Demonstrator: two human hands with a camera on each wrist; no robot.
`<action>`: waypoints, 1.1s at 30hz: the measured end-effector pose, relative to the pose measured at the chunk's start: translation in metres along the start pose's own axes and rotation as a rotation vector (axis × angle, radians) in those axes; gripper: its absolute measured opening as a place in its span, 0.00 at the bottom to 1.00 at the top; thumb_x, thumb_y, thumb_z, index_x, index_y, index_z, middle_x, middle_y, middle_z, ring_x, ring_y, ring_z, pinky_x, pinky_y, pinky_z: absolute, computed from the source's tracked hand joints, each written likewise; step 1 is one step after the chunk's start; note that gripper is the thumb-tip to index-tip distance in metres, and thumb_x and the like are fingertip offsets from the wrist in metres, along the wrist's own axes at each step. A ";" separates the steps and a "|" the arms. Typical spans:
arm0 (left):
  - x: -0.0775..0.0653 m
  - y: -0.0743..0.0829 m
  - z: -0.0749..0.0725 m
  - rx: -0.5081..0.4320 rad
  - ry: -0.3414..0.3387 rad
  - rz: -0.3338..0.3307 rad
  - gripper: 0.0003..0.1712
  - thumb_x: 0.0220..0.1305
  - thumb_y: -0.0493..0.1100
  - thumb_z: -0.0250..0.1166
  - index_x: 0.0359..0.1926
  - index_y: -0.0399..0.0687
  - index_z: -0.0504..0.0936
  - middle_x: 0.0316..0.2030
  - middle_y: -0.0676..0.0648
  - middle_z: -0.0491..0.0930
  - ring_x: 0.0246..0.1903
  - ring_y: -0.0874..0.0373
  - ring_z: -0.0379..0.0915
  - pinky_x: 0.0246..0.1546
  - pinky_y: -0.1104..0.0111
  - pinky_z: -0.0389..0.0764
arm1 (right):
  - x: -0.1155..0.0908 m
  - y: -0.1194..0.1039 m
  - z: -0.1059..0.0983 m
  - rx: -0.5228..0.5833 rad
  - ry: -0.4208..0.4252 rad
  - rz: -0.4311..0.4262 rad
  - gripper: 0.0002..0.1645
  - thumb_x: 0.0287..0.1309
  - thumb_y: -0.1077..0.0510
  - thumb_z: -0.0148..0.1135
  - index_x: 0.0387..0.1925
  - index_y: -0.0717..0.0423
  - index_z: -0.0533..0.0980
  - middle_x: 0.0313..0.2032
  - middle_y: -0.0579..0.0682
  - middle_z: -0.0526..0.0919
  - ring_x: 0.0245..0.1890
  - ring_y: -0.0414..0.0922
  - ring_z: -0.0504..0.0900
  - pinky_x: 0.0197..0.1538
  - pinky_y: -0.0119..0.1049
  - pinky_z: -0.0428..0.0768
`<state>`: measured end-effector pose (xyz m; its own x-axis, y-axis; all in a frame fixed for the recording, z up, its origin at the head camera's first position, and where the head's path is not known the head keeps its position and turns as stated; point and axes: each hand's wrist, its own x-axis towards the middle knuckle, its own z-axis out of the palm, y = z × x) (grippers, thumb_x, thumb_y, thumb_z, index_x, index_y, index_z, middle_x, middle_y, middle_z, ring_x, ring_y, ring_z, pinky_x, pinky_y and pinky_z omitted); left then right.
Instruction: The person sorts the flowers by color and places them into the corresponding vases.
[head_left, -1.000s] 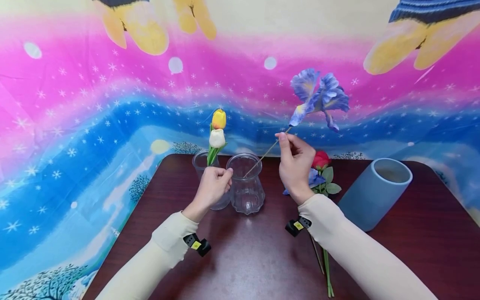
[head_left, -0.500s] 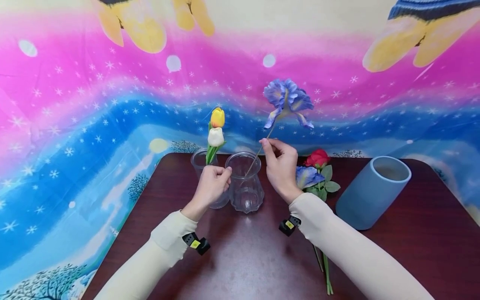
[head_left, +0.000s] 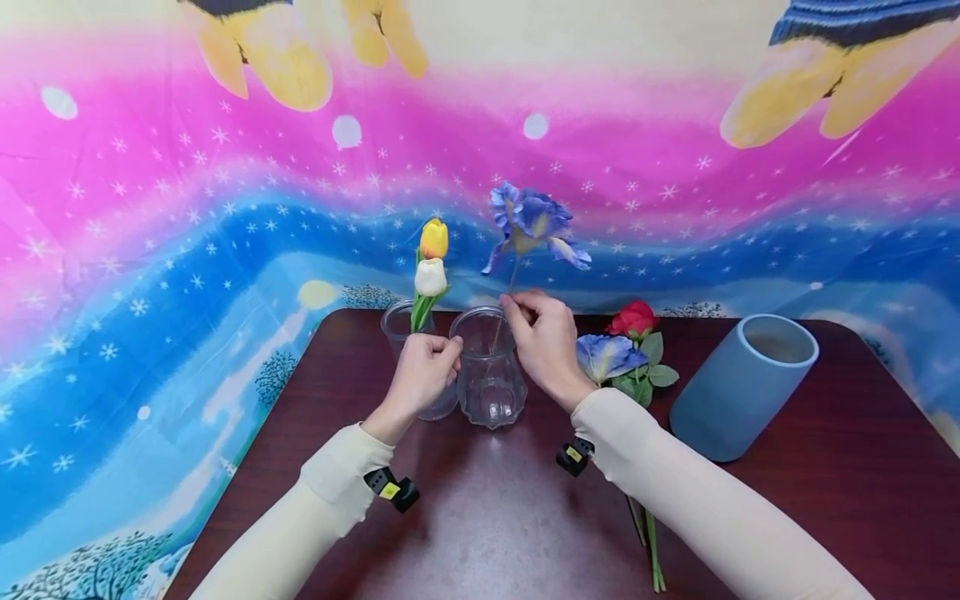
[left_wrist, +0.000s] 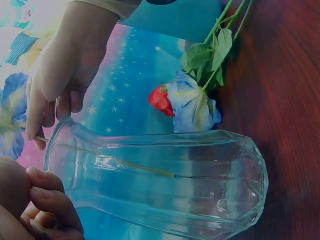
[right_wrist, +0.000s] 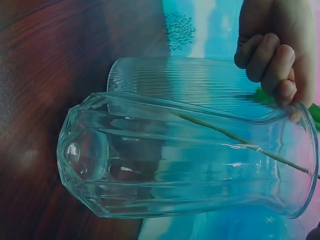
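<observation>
A clear glass vase (head_left: 491, 392) with a flared rim and faceted base stands near the table's back. My left hand (head_left: 426, 371) pinches its rim on the left side, fingers curled, as the right wrist view shows. Thumb and fingers of my right hand (head_left: 546, 337) pinch the thin stem of a blue-purple iris (head_left: 531, 221) just above the vase mouth. Inside the glass, the iris stem (right_wrist: 225, 132) slants down, its end short of the base. The bloom rises upright above my right hand.
Behind my left hand, a ribbed glass vase (head_left: 397, 321) holds a yellow tulip (head_left: 434, 239) and a white tulip (head_left: 431, 277). To the right lie a red rose (head_left: 633, 318) and another blue iris (head_left: 609, 357). A tall blue-grey vase (head_left: 738, 400) stands beyond them on the dark table (head_left: 495, 517).
My right hand has moved left and down with the iris, bringing its bloom over the vase and its stem deeper and steeper inside. My left hand stays at the rim.
</observation>
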<state>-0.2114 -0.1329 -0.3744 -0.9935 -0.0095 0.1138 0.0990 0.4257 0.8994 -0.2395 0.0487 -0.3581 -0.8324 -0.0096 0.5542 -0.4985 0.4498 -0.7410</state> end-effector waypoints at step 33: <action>0.000 0.000 0.000 0.014 0.000 0.007 0.27 0.73 0.43 0.56 0.19 0.30 0.79 0.08 0.55 0.68 0.14 0.61 0.68 0.23 0.70 0.69 | 0.009 -0.011 0.009 -0.523 -0.286 0.033 0.18 0.71 0.46 0.58 0.26 0.45 0.83 0.14 0.44 0.69 0.13 0.45 0.70 0.16 0.38 0.61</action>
<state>-0.2115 -0.1328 -0.3743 -0.9928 -0.0061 0.1199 0.1051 0.4380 0.8928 -0.2435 0.0358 -0.3487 -0.9138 -0.1955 0.3561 -0.3462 0.8334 -0.4308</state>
